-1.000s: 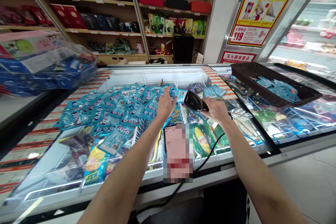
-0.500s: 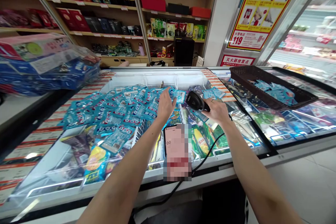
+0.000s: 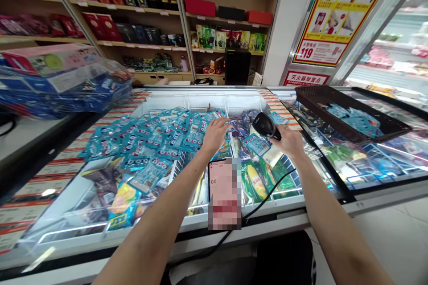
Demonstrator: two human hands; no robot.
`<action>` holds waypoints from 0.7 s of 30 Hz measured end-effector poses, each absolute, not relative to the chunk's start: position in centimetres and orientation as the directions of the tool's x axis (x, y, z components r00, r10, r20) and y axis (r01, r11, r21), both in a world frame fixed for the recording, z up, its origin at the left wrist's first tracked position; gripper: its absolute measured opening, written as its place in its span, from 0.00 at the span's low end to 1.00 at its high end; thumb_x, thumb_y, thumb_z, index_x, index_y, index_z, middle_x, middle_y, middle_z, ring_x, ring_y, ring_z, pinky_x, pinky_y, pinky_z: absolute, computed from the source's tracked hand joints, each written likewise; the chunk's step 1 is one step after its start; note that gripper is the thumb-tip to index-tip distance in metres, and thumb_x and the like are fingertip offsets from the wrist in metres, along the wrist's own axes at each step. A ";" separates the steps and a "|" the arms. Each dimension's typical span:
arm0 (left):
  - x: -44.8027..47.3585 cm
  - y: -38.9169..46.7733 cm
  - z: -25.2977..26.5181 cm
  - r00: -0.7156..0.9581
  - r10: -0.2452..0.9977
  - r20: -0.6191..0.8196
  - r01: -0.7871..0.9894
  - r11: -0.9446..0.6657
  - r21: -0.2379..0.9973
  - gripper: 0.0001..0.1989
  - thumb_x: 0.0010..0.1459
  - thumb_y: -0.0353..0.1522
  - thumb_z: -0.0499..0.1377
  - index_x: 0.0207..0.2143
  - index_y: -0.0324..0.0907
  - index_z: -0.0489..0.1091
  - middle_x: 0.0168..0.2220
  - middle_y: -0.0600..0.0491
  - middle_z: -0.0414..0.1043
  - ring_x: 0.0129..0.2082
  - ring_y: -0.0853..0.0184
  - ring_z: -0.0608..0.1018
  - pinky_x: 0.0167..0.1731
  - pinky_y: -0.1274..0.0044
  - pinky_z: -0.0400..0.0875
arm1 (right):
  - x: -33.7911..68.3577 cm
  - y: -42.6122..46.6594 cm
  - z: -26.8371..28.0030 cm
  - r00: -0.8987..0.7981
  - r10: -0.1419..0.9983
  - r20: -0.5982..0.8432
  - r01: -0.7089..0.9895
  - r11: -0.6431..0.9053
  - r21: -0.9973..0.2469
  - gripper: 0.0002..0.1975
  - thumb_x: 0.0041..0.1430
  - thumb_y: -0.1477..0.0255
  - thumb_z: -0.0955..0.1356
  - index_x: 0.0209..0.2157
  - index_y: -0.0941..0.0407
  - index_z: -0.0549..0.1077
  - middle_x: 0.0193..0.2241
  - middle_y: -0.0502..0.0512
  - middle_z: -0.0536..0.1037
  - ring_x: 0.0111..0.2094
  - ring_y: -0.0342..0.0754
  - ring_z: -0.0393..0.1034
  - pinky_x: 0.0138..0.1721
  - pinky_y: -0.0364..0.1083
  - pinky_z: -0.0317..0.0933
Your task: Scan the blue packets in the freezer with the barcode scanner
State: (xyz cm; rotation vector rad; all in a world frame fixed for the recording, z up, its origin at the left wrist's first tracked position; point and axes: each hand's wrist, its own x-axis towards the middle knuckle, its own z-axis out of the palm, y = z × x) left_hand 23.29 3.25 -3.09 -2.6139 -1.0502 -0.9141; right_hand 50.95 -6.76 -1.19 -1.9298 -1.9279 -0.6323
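Note:
My right hand (image 3: pixel 290 141) is wrapped round the handle of a black barcode scanner (image 3: pixel 264 125), whose head points left and away from me. Below the scanner, a teal snack packet (image 3: pixel 257 144) lies by itself on the glass freezer lid. My left hand (image 3: pixel 216 133) hovers over the lid at the right edge of a spread of teal packets (image 3: pixel 157 136). Its fingers are stretched out, with nothing visible in them. A phone (image 3: pixel 222 191) with a partly blurred screen lies in front, between my forearms.
Another teal packet (image 3: pixel 279 118) rests behind the scanner. A dark basket (image 3: pixel 354 120) with several packets stands at the right. Plastic-wrapped boxes (image 3: pixel 63 82) are stacked at the left. The scanner's black cable (image 3: pixel 267 193) runs across the front edge. Stocked shelves (image 3: pixel 147 44) stand behind.
The scanner and my right hand have moved right, uncovering the packet below. My left hand has shifted slightly right and toward me. The packet by its fingertips no longer shows there.

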 end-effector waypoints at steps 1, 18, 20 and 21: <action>23.4 3.1 -3.0 0.604 0.537 0.590 0.635 -0.771 0.052 0.17 0.60 0.26 0.48 0.48 0.45 0.68 0.55 0.49 0.66 0.57 0.61 0.66 0.55 0.64 0.60 | 51.2 -6.8 -1.4 -0.003 0.843 0.538 0.998 -0.035 0.060 0.20 0.56 0.60 0.63 0.47 0.54 0.70 0.37 0.56 0.77 0.32 0.49 0.70 0.28 0.44 0.48; 24.6 3.0 -2.6 0.821 0.369 0.436 0.396 -0.918 0.032 0.15 0.63 0.37 0.48 0.42 0.45 0.73 0.49 0.49 0.72 0.54 0.62 0.69 0.55 0.65 0.61 | 50.9 -6.8 -1.6 -0.009 0.869 0.495 1.000 -0.003 0.024 0.20 0.55 0.59 0.65 0.47 0.54 0.70 0.37 0.55 0.77 0.35 0.50 0.71 0.29 0.44 0.52; 24.6 3.2 -2.9 0.752 0.438 0.492 0.461 -0.884 0.082 0.16 0.62 0.39 0.48 0.36 0.42 0.73 0.48 0.47 0.72 0.52 0.62 0.70 0.54 0.65 0.63 | 50.9 -6.8 -1.7 -0.026 0.873 0.486 0.999 0.011 0.034 0.20 0.55 0.59 0.65 0.47 0.54 0.70 0.37 0.55 0.77 0.34 0.50 0.71 0.29 0.44 0.52; 24.5 3.3 -3.0 0.731 0.461 0.504 0.481 -0.871 0.099 0.16 0.62 0.40 0.49 0.35 0.41 0.72 0.47 0.46 0.72 0.53 0.62 0.70 0.55 0.65 0.63 | 50.8 -6.8 -1.7 -0.036 0.875 0.482 0.999 0.019 0.039 0.20 0.55 0.59 0.65 0.47 0.53 0.70 0.37 0.54 0.77 0.34 0.50 0.71 0.29 0.44 0.51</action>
